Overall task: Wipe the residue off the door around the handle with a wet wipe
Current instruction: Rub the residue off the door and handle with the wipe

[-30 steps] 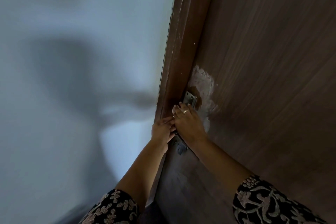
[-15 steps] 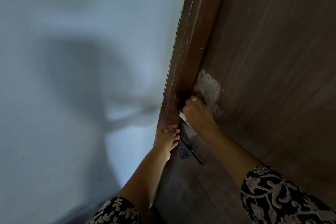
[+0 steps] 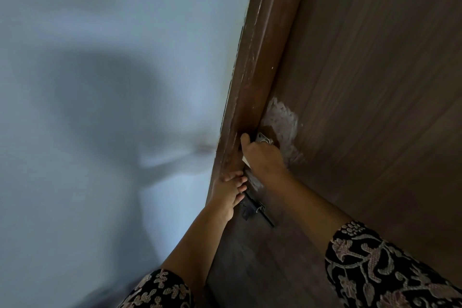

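Note:
A brown wooden door (image 3: 362,82) carries a whitish smear of residue (image 3: 282,117) just above a small metal handle plate (image 3: 265,139). My right hand (image 3: 262,155) presses against the door right below that plate, fingers curled round a white wet wipe (image 3: 246,160), of which only a corner shows at the palm's left side. My left hand (image 3: 228,191) rests lower down, fingers laid over the door's edge beside a dark metal latch (image 3: 255,210). More pale residue (image 3: 255,181) shows under my right wrist.
The brown door frame (image 3: 260,57) runs up the middle. A pale blue-grey wall (image 3: 112,57) with my shadow fills the left. My patterned sleeves sit at the bottom.
My right hand with the wipe slid up over the handle area, then came back down a little, so the metal plate shows again. My left hand shifted down to the door edge and stays there.

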`<state>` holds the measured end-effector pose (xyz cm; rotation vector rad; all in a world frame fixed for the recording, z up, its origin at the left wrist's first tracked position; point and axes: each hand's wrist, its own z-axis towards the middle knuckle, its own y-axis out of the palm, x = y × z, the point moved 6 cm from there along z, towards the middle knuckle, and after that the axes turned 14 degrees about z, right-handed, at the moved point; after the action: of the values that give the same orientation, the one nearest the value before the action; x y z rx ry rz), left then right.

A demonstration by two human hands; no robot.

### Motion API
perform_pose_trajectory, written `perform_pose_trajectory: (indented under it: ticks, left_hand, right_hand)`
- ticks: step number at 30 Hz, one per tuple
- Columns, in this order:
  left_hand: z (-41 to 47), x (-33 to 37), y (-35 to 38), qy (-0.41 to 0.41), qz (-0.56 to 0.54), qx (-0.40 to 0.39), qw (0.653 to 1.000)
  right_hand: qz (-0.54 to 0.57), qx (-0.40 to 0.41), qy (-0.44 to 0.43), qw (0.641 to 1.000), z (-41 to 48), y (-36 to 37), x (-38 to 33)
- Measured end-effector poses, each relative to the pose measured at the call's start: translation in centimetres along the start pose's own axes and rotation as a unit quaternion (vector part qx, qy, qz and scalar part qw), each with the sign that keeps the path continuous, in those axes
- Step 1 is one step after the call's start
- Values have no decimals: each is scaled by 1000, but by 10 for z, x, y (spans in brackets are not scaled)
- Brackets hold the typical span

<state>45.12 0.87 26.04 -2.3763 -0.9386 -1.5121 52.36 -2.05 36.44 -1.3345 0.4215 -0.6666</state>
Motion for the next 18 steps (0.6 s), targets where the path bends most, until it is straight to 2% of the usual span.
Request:
perform_pose_trajectory:
  ticks: [4,8,10,12,15,18]
  left_hand:
    - [-1,0,-6,-4,-3,3,1000]
    - [-2,-3,-15,-13,-13,17,1000]
    - [-2,-3,-19,-16,-10,25,1000]
    - [-1,-3,-23,-21,-12,35,999]
    - [0,-2,-23,-21,-12,37,999]
    - [1,2,-22,-13,-10,32,999]
  right_hand:
    - [-28,7,-32,999,1,-5,-1]
    - [-66,12,-22,998,-4,-8,-4]
    - [-107,42,-30,993,-1,-16,-5]
    - [-91,58,-36,994,2,-25,-1]
    - [-107,35,-93,989,8,-20,-3]
    - [-106,-7,-107,989,6,-11,-8]
